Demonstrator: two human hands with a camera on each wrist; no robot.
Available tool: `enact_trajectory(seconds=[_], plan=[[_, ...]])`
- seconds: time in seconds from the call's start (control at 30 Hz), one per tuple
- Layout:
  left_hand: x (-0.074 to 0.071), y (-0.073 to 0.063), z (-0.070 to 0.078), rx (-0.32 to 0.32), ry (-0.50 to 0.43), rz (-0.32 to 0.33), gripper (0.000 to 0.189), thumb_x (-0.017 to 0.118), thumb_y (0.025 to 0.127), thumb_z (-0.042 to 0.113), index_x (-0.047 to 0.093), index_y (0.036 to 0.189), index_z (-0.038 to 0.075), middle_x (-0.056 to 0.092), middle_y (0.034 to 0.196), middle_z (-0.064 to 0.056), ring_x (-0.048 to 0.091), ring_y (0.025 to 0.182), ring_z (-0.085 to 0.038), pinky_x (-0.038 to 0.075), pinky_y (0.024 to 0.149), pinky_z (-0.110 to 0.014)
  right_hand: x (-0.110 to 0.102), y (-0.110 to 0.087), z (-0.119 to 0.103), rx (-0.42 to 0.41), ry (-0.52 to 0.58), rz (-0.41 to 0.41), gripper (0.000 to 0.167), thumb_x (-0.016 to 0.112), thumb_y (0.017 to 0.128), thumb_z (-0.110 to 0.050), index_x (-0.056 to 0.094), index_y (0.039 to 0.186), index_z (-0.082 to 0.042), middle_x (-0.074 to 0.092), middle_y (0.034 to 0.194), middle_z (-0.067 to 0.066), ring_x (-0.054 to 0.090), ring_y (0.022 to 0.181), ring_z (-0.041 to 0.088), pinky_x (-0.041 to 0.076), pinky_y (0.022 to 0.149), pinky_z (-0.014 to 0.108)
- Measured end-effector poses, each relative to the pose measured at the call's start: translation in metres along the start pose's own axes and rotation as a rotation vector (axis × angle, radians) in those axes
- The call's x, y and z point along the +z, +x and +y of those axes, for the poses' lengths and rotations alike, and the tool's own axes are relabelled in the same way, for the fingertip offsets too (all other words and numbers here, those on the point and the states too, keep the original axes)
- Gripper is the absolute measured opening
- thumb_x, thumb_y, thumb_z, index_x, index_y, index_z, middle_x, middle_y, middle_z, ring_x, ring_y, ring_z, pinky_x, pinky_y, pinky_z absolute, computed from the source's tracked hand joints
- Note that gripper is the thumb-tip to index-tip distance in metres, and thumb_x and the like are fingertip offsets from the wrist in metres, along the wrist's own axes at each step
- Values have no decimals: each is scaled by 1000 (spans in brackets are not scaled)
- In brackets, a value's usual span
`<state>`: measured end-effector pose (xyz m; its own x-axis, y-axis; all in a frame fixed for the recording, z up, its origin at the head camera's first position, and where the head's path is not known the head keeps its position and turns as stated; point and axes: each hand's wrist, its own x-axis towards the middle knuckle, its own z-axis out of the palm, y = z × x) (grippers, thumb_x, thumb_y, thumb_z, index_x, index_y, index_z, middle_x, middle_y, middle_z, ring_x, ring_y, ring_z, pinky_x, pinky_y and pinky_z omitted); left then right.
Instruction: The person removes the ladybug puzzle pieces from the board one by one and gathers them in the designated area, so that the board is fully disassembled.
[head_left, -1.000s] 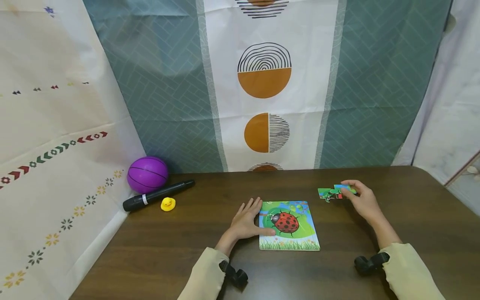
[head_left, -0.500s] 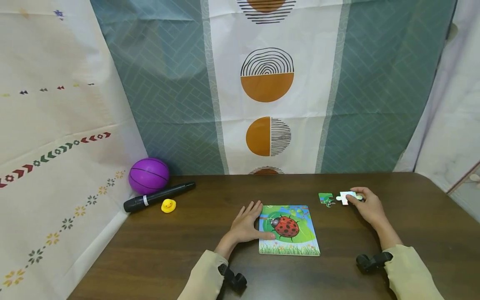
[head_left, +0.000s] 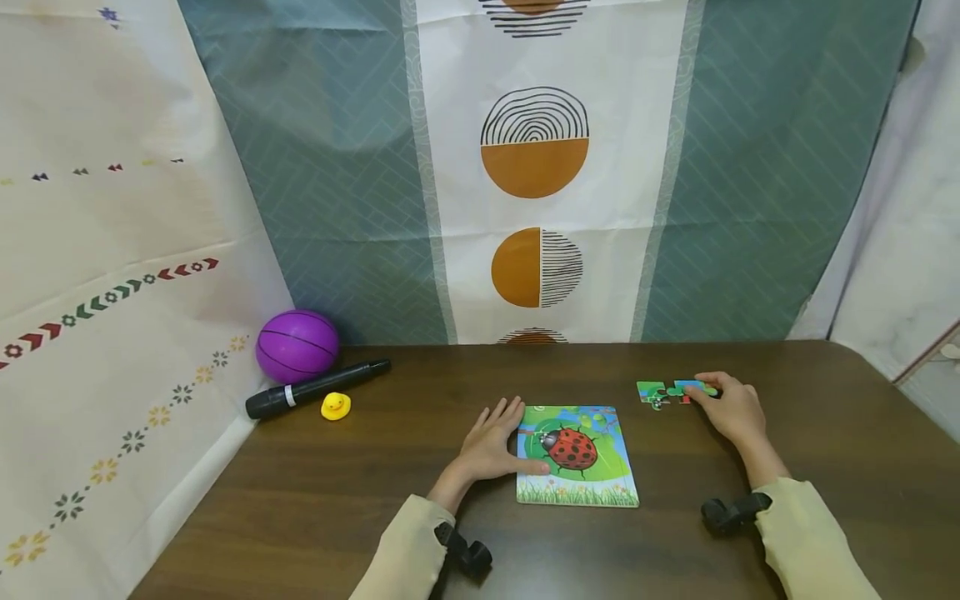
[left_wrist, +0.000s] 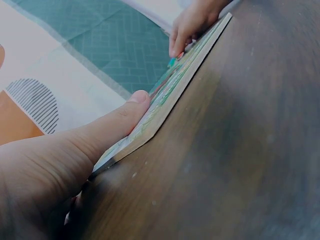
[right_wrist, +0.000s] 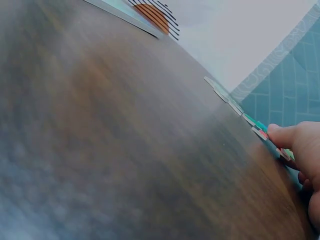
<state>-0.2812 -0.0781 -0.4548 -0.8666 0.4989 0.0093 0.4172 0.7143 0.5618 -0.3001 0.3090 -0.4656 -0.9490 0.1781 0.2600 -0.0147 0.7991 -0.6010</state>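
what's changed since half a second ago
The blue-and-green jigsaw piece pinched by the right hand looked white half a second ago; now its colours show and it has shifted slightly left, toward the green jigsaw piece. The left hand stays on the flat ladybug-picture board; the purple ball and yellow toy duck haven't moved.

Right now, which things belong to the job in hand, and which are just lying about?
Likely in use:
ladybug board, touched by the left hand
jigsaw piece in the fingers of the right hand
second jigsaw piece beside it

Apparently lying about:
purple ball
yellow toy duck
black stick
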Motion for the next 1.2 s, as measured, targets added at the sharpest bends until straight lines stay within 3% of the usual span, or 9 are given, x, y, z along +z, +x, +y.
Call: enact_trajectory(seconds=[0.27,0.53,0.73,0.87,1.0,1.2], plan=[[-2,1,-2,-11,5,-5,104,76,78,52,21,156,11,14,166,-4,6,155,-25,3,126,-50,1,2,-3,9,-44,-17,49,55,98,-41,62,125,-1,49,128,36,43,111,53,43,76,62],[-2,0,-1,8,9,3,103,77,78,50,22,156,9,16,165,-6,7,155,-27,5,125,-52,1,-1,-3,25,-24,-24,50,51,100,-43,60,127,-2,46,132,34,41,115,52,43,75,59],[-1,0,0,3,3,3,104,77,78,51,22,156,11,16,165,-5,7,155,-27,4,125,-51,1,-2,-2,12,20,38,48,52,100,-40,62,125,-1,52,126,31,42,114,51,41,78,62],[0,0,-1,9,-1,1,103,77,78,50,22,156,10,16,165,-6,8,155,-28,5,125,-52,4,-7,-7,33,84,119,40,54,100,-29,62,124,2,53,124,32,41,113,51,36,84,61],[0,-1,-3,10,-3,6,103,77,78,50,22,156,10,17,165,-6,8,155,-28,5,125,-52,8,-15,-21,63,168,173,36,53,100,-21,62,124,4,51,131,32,40,112,47,34,84,53],[-1,1,-3,13,3,1,104,76,78,51,22,156,9,16,165,-7,8,155,-28,5,125,-53,15,-24,-45,60,218,136,34,55,100,-20,63,125,1,51,131,26,41,97,31,32,72,36]])
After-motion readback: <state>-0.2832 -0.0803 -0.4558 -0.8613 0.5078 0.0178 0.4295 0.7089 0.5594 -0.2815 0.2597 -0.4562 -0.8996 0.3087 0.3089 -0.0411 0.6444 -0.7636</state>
